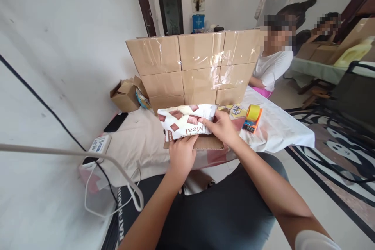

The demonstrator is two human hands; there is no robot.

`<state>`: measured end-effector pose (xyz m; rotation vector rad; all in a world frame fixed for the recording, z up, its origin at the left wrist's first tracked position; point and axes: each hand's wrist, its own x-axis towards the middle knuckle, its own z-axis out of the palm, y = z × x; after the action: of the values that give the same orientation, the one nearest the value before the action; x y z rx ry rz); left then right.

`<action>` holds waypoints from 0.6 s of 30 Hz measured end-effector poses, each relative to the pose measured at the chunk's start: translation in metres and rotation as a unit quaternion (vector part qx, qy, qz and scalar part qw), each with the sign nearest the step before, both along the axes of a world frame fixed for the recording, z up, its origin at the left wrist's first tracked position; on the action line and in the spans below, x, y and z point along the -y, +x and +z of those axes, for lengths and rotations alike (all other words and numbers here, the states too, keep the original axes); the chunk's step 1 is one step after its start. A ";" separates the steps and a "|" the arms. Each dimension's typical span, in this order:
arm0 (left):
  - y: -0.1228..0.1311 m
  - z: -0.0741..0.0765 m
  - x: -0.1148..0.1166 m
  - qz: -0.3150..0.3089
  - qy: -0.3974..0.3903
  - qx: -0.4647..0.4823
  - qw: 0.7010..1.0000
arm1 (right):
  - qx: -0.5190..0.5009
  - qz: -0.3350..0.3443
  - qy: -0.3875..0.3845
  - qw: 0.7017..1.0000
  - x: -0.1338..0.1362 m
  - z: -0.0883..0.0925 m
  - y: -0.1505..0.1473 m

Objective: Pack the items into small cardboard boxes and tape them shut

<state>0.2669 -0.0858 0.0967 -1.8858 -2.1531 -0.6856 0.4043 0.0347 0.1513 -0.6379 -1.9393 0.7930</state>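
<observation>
A white packet (185, 121) printed with brown squares and the word "Meal" lies over an open brown cardboard box (208, 143) at the near edge of a cloth-covered table (281, 131). My left hand (181, 156) is closed on the packet's lower edge and the box front. My right hand (222, 127) grips the packet's right end with thumb and fingers. Behind the packet stands a wall of stacked, taped cardboard boxes (195, 68).
A yellow tape dispenser (252, 118) lies right of my hands. An open small box (125, 94), a black phone (115, 122) and a white device with cables (99, 145) sit at left by the wall. People sit and stand beyond the boxes at right.
</observation>
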 end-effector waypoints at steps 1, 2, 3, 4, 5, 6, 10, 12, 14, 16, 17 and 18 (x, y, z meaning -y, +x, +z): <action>0.000 -0.003 0.001 -0.010 0.016 0.005 1.000 | -0.002 -0.017 0.001 1.000 -0.004 -0.006 0.000; 0.000 -0.006 0.001 -0.022 0.034 0.009 0.999 | 0.001 -0.039 0.013 0.999 -0.008 -0.010 0.000; 0.000 -0.009 0.002 -0.035 0.050 0.013 0.998 | 0.012 -0.063 0.033 0.997 -0.012 -0.013 0.000; 0.001 -0.011 0.002 -0.047 0.061 0.017 0.997 | 0.027 -0.080 0.053 0.995 -0.015 -0.015 0.001; 0.002 -0.013 0.001 -0.056 0.069 0.021 0.996 | 0.044 -0.085 0.068 0.993 -0.018 -0.017 0.001; 0.002 -0.014 0.001 -0.061 0.073 0.023 0.995 | 0.060 -0.078 0.076 0.992 -0.020 -0.018 0.001; 0.003 -0.013 -0.001 -0.060 0.080 0.030 0.995 | 0.044 -0.008 0.072 0.996 -0.017 -0.022 -0.006; 0.001 -0.012 -0.001 -0.060 0.086 0.029 0.994 | 0.016 0.020 0.076 0.997 -0.012 -0.024 -0.011; -0.002 -0.012 -0.001 -0.063 0.097 0.026 0.993 | 0.033 0.046 0.081 0.995 -0.009 -0.026 -0.014; -0.003 -0.012 -0.001 -0.071 0.106 0.020 0.992 | 0.104 0.070 0.087 0.988 -0.009 -0.027 -0.016; -0.003 -0.013 -0.001 -0.075 0.107 0.017 0.991 | 0.150 0.082 0.084 0.982 -0.009 -0.028 -0.016; -0.003 -0.013 -0.001 -0.078 0.106 0.015 0.991 | 0.193 0.093 0.077 0.974 -0.010 -0.029 -0.016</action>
<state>0.2638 -0.0851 0.0835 -1.9518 -1.8784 -0.9393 0.3885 0.0444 0.1226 -0.5506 -2.4184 0.6566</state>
